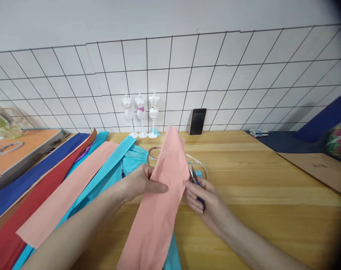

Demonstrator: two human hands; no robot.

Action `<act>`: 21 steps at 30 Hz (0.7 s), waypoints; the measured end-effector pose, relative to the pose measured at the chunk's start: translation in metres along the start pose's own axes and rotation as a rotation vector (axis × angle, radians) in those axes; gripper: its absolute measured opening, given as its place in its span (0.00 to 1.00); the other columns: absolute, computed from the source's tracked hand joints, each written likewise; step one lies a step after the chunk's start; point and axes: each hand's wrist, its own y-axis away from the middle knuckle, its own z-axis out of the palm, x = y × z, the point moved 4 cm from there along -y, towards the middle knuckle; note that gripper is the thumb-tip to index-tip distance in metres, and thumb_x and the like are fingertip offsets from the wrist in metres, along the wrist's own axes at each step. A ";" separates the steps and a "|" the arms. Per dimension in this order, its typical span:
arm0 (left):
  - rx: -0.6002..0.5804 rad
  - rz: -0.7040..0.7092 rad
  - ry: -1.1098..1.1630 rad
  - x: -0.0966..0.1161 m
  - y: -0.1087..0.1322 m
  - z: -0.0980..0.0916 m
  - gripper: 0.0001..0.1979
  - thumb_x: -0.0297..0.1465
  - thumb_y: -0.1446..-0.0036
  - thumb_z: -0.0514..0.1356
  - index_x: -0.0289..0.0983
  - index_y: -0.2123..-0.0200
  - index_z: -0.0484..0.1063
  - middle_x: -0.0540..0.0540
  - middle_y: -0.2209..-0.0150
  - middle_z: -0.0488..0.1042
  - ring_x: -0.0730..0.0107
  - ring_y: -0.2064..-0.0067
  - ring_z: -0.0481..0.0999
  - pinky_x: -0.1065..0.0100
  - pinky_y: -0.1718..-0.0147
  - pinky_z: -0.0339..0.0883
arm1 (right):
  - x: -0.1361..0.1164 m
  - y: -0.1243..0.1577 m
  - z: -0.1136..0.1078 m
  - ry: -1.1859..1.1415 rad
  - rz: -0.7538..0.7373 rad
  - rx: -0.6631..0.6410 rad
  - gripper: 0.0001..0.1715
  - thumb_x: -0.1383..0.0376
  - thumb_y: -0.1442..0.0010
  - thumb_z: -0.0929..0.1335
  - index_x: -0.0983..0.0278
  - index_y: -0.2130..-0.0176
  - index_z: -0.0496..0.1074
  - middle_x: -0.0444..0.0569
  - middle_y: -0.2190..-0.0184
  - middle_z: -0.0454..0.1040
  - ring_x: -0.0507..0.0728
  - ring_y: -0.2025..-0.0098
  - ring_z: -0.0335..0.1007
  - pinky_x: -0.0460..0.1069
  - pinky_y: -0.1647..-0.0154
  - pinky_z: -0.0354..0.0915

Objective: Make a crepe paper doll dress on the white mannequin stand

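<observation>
A long pink crepe paper strip (161, 195) is held up over the wooden table (257, 187), running from the near edge towards the wall. My left hand (140, 182) grips it at its left side, thumb lying across the front. My right hand (202, 197) holds small blue-handled scissors (195, 180), their blades at the strip's right edge. Turquoise crepe paper (132, 159) lies beneath the strip.
Blue, red, pink and turquoise paper strips (46, 187) lie fanned at the left. Three small white mannequins (142, 112) and a black phone (197, 121) stand by the grid wall. A white ribbon (200, 163) lies behind the scissors. Cardboard (319, 168) and a blue cloth sit at right.
</observation>
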 end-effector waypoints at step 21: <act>0.121 0.096 0.159 0.001 0.000 0.005 0.15 0.39 0.57 0.67 0.32 0.81 0.74 0.50 0.81 0.70 0.78 0.80 0.66 0.75 0.81 0.56 | 0.000 0.005 0.003 0.088 -0.062 0.100 0.23 0.53 0.55 0.74 0.61 0.78 0.58 0.31 0.89 0.48 0.44 0.87 0.36 0.43 0.86 0.38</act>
